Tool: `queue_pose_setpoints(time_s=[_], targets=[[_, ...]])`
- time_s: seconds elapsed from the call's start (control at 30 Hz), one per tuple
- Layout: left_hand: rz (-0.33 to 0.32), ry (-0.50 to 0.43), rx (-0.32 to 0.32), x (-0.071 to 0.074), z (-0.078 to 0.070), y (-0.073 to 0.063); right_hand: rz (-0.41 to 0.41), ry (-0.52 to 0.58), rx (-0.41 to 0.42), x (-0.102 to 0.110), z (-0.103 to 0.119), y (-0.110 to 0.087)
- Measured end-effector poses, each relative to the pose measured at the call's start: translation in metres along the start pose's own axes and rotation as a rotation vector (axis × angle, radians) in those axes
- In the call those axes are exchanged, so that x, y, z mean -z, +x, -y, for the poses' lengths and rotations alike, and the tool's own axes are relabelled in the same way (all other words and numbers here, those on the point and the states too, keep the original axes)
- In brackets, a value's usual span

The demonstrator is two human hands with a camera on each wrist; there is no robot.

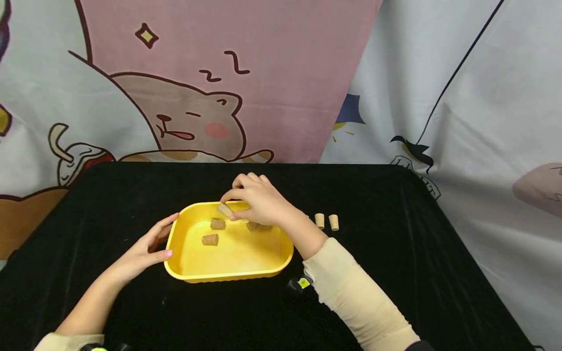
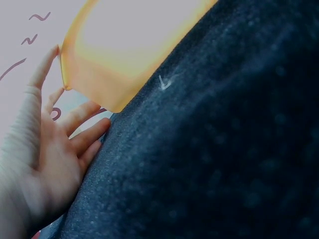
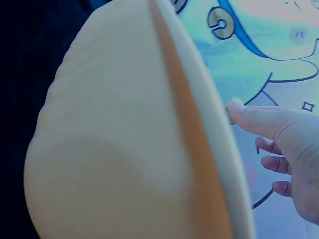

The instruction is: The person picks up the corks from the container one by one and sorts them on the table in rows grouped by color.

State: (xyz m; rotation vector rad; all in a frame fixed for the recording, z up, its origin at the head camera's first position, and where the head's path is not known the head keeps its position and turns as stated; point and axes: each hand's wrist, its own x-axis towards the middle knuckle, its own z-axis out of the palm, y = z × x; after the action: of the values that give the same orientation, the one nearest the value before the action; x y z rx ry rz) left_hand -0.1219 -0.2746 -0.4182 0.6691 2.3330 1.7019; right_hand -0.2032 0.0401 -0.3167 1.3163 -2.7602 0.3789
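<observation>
A shallow yellow plastic tub sits on the black cloth. My right hand reaches over its far rim and pinches a cork between thumb and fingers, tilted just inside the far wall. Below it in the tub lie a cork and a second cork; more corks show partly under the right hand. My left hand rests against the tub's left end, thumb and fingertips touching the outside. In the left wrist view, the left hand's fingers extend loosely beside the tub wall.
Right of the tub, a pale cork and another pale cork are in a row on the black cloth, with a further one mostly hidden by the right wrist. A printed curtain hangs behind the table.
</observation>
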Motion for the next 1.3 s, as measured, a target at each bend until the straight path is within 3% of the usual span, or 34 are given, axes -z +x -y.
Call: queue_pose_setpoints(time_s=[0.33, 0.67, 1.07, 1.3], targets=[[-0.006, -0.003, 0.003, 0.0, 0.002, 0.0, -0.165, 0.025, 0.01, 0.012, 0.003, -0.031], [-0.001, -0.01, 0.005, 0.001, 0.004, 0.001, -0.265, 0.099, -0.021, 0.021, -0.002, -0.062], [-0.008, -0.011, 0.017, 0.001, 0.004, 0.0, -0.37, 0.168, -0.098, 0.022, -0.029, -0.111], [0.0, -0.016, -0.002, 0.001, 0.002, 0.0, -0.421, 0.232, -0.139, 0.016, -0.06, -0.143]])
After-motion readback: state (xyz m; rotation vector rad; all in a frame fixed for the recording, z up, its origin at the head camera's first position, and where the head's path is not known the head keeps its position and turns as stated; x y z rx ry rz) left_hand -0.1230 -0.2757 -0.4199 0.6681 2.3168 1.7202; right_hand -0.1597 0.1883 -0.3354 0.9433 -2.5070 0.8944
